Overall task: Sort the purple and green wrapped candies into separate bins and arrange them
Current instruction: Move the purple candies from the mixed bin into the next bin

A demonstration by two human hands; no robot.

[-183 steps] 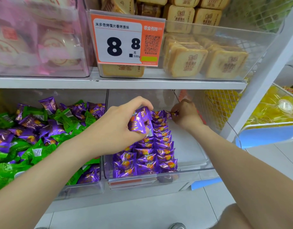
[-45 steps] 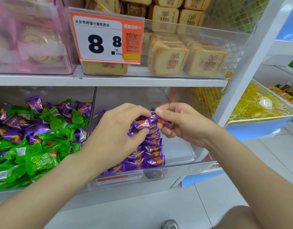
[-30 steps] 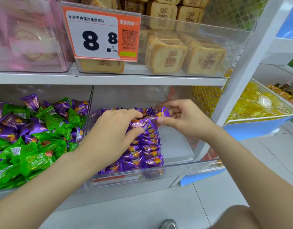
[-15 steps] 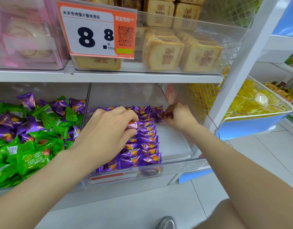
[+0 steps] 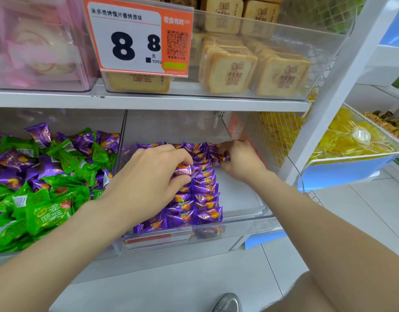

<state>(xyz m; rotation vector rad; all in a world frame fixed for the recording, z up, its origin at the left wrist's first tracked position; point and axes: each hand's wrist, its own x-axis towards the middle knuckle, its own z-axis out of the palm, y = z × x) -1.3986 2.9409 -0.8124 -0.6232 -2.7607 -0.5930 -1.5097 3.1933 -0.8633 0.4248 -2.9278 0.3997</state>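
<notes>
Head view: left hand (image 5: 149,176) hovered over the middle bin (image 5: 239,194), fingers curled, thumb and forefinger pinching a purple candy (image 5: 185,170). Right hand (image 5: 241,161) reached to the bin's back, fingers bent round a second purple piece (image 5: 221,157) at the end of the back row. Purple rows (image 5: 205,194) lay neat in the bin's left half. A mixed pile (image 5: 47,199) of green and purple sat in the left bin (image 5: 70,119). Risk, I'd judge: the left palm hung close above the rows, so a dip or drag could shove slick wrappers askew, and the right-hand piece might land crooked.
</notes>
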